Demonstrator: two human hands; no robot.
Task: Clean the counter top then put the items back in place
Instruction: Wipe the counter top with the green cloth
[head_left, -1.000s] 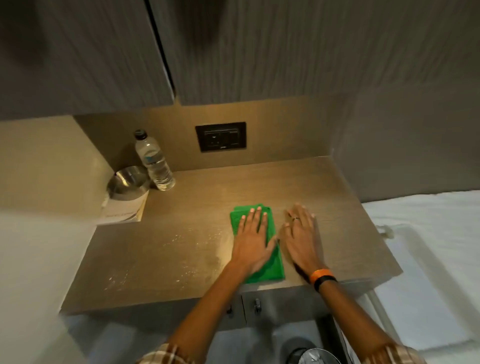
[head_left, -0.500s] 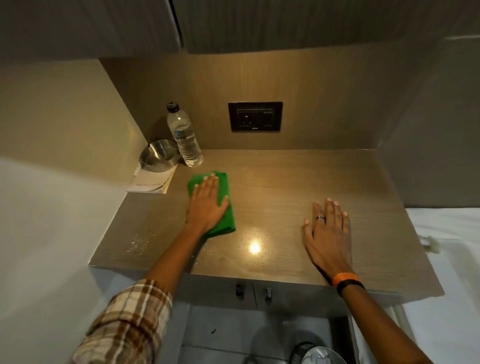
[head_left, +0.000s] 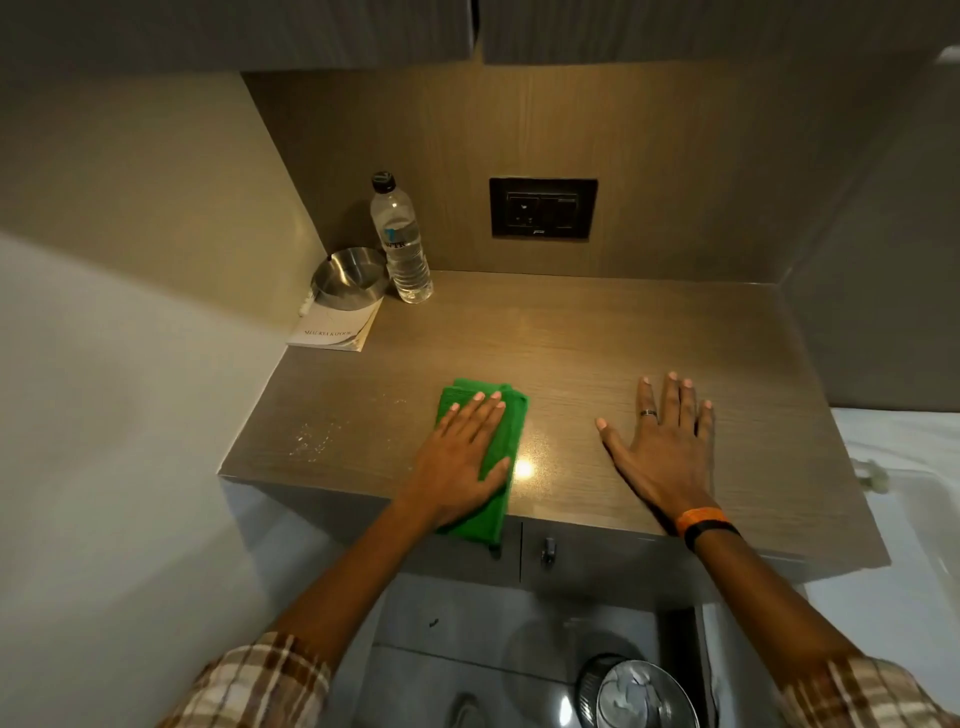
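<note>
Pressing flat on a folded green cloth (head_left: 511, 415), the left hand (head_left: 462, 462) lies palm down with fingers (head_left: 480, 410) extended and held close together. The cloth sits at the front edge of the wood-grain counter top (head_left: 597, 338), its near end hanging over the drawer fronts. White powdery residue (head_left: 311, 439) marks the surface to the left of the cloth. The right hand (head_left: 662, 449) rests palm down on the bare counter, well apart from the cloth, fingers spread, a ring on one finger and an orange wristband (head_left: 698, 517) at the wrist. A water bottle (head_left: 401, 239), steel ashtray (head_left: 350, 278) and booklet (head_left: 335, 327) stand together in the back left corner.
</note>
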